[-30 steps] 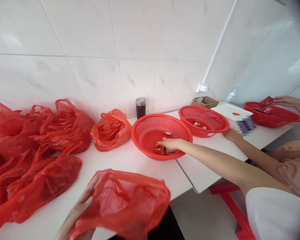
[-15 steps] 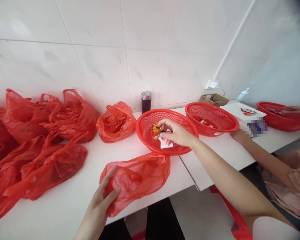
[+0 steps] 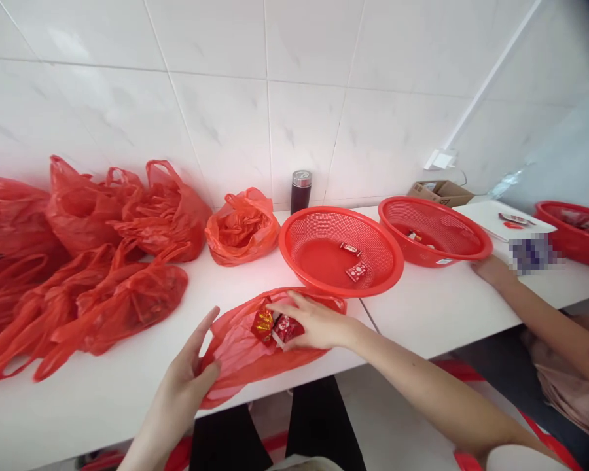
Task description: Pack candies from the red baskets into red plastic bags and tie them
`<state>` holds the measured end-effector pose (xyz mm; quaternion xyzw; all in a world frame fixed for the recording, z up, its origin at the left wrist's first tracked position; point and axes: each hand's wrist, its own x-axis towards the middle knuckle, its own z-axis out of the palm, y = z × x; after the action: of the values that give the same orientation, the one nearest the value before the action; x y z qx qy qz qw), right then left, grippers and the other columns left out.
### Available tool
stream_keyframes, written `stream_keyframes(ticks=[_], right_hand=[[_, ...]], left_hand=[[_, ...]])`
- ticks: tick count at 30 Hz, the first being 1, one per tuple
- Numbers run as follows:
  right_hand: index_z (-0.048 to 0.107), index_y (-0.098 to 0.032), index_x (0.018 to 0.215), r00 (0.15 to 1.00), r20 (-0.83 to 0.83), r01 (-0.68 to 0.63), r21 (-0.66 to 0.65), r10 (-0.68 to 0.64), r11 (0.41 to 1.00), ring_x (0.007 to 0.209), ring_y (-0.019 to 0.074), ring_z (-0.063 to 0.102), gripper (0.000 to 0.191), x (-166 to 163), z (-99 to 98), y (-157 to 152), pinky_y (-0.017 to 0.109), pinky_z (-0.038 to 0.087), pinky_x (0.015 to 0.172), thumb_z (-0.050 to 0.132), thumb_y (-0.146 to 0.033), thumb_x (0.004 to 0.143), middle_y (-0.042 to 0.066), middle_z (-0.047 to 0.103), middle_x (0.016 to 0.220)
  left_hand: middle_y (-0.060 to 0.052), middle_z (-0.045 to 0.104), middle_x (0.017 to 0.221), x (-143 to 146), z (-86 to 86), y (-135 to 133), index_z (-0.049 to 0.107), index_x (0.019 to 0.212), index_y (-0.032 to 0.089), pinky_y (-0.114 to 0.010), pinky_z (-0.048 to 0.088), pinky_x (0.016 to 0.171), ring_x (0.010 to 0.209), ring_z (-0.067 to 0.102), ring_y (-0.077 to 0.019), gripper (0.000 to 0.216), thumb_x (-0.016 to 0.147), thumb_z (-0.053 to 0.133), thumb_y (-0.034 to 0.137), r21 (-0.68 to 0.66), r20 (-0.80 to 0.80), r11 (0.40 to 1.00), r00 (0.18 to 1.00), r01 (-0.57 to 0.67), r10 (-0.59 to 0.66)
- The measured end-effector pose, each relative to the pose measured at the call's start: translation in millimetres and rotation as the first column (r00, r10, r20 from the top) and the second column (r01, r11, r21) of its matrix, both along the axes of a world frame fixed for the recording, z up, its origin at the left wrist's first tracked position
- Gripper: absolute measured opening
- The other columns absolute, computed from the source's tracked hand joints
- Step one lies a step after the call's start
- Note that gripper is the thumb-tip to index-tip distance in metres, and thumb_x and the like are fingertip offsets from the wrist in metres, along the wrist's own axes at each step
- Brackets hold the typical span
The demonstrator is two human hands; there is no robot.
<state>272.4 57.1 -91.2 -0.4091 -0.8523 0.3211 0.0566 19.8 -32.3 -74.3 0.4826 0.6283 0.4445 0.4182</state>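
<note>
- Left hand (image 3: 189, 379), lower centre: fingers spread, pinching the edge of the thin red plastic bag (image 3: 255, 347) lying flat on the white tabletop (image 3: 103, 399).
- Right hand (image 3: 314, 324), centre: clenched round small red and yellow wrapped sweets (image 3: 273, 325) at the bag's mouth.
- Risk: the mouth looks slack, so sweets could land outside and slide off the near edge.
- Risk: the bag overhangs the edge and may slip.
- Round red plastic colander basket (image 3: 341, 252), centre right: two packets left inside.

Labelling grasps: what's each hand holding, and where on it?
Right hand: small packets, pinched in the fingertips at the bag mouth. Left hand: the bag's near edge.
</note>
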Motion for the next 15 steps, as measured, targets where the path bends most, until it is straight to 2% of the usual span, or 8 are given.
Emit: stream_keyframes(ticks=[2, 3, 6, 7, 9, 11, 12, 15], right_hand=[[0.023, -0.043, 0.149, 0.999, -0.007, 0.043, 0.006, -0.043, 0.999, 0.138, 0.0357, 0.031, 0.093, 4.4, 20.6, -5.1, 0.050, 0.036, 0.107, 0.074, -0.052, 0.071, 0.007, 0.022, 0.156], [0.028, -0.041, 0.148, 0.999, -0.018, 0.036, 0.015, -0.036, 0.999, 0.137, 0.0341, 0.033, 0.090, 6.6, 32.2, -7.8, 0.048, 0.036, 0.107, 0.074, -0.050, 0.072, 0.007, 0.027, 0.154], [0.051, -0.035, 0.136, 0.989, -0.124, -0.078, 0.004, 0.078, 0.997, 0.127, 0.0253, 0.047, 0.060, 19.9, 66.6, -5.3, 0.038, 0.041, 0.103, 0.067, -0.047, 0.080, 0.003, 0.048, 0.141], [0.054, -0.034, 0.132, 0.982, -0.174, -0.076, 0.026, 0.079, 0.997, 0.122, 0.0219, 0.052, 0.051, 28.1, 76.4, 1.5, 0.034, 0.043, 0.100, 0.063, -0.048, 0.084, 0.002, 0.053, 0.137], [0.052, -0.032, 0.133, 0.985, -0.166, 0.071, 0.124, -0.050, 0.990, 0.116, 0.0180, 0.056, 0.045, 50.1, 89.7, 24.6, 0.030, 0.045, 0.096, 0.053, -0.047, 0.090, 0.002, 0.056, 0.133], [0.045, -0.028, 0.138, 0.962, 0.048, 0.250, 0.246, -0.269, 0.937, 0.119, 0.0196, 0.053, 0.049, 76.6, 91.6, 54.3, 0.032, 0.043, 0.097, 0.050, -0.044, 0.092, 0.006, 0.051, 0.138], [0.043, -0.027, 0.140, 0.912, 0.236, 0.273, 0.261, -0.336, 0.926, 0.121, 0.0220, 0.051, 0.053, 89.8, 88.0, 68.6, 0.034, 0.042, 0.098, 0.053, -0.042, 0.090, 0.008, 0.048, 0.141], [0.056, -0.022, 0.128, 0.786, 0.524, 0.291, 0.156, -0.329, 0.944, 0.111, 0.0312, 0.058, 0.067, 120.0, 64.4, 98.9, 0.038, 0.046, 0.087, 0.078, -0.035, 0.066, 0.014, 0.054, 0.131]], left_hand=[[-0.009, 0.063, 0.127, -4.6, 0.5, 1.4, 0.046, 0.142, 0.028, -0.029, 0.056, 0.067, 0.089, 0.069, -0.0239, 0.075, 0.071, 0.065, 0.035, -0.003, -0.055, 1.000, 0.998, -0.005, 0.005], [-0.010, 0.065, 0.125, -6.3, 0.2, 3.2, 0.044, 0.143, 0.027, -0.028, 0.056, 0.066, 0.086, 0.069, -0.0228, 0.075, 0.072, 0.065, 0.037, -0.010, -0.073, 1.000, 0.997, -0.009, 0.008], [-0.009, 0.072, 0.110, -10.3, -3.4, 9.9, 0.047, 0.140, 0.023, -0.027, 0.055, 0.066, 0.081, 0.069, -0.0210, 0.071, 0.075, 0.065, 0.047, -0.038, -0.069, 0.999, 0.998, -0.018, 0.015], [-0.009, 0.073, 0.105, -11.6, -5.3, 11.8, 0.050, 0.136, 0.022, -0.027, 0.056, 0.066, 0.081, 0.069, -0.0213, 0.069, 0.074, 0.065, 0.050, -0.050, -0.049, 0.999, 0.999, -0.016, 0.014], [-0.007, 0.074, 0.102, -14.4, -9.9, 13.8, 0.056, 0.129, 0.022, -0.026, 0.056, 0.065, 0.084, 0.070, -0.0226, 0.066, 0.072, 0.066, 0.054, -0.081, 0.006, 0.997, 1.000, 0.002, -0.002], [-0.005, 0.074, 0.103, -17.2, -15.0, 13.5, 0.060, 0.123, 0.024, -0.026, 0.057, 0.065, 0.086, 0.070, -0.0237, 0.063, 0.070, 0.068, 0.057, -0.103, 0.046, 0.995, 0.999, 0.012, -0.007], [-0.005, 0.073, 0.105, -18.8, -17.8, 12.9, 0.061, 0.122, 0.025, -0.026, 0.058, 0.065, 0.088, 0.070, -0.0241, 0.062, 0.069, 0.068, 0.058, -0.109, 0.053, 0.994, 0.999, 0.003, 0.003], [-0.005, 0.072, 0.110, -24.0, -27.2, 11.2, 0.061, 0.122, 0.027, -0.026, 0.059, 0.066, 0.091, 0.070, -0.0250, 0.066, 0.067, 0.068, 0.062, -0.126, 0.036, 0.991, 0.998, -0.054, 0.059]])
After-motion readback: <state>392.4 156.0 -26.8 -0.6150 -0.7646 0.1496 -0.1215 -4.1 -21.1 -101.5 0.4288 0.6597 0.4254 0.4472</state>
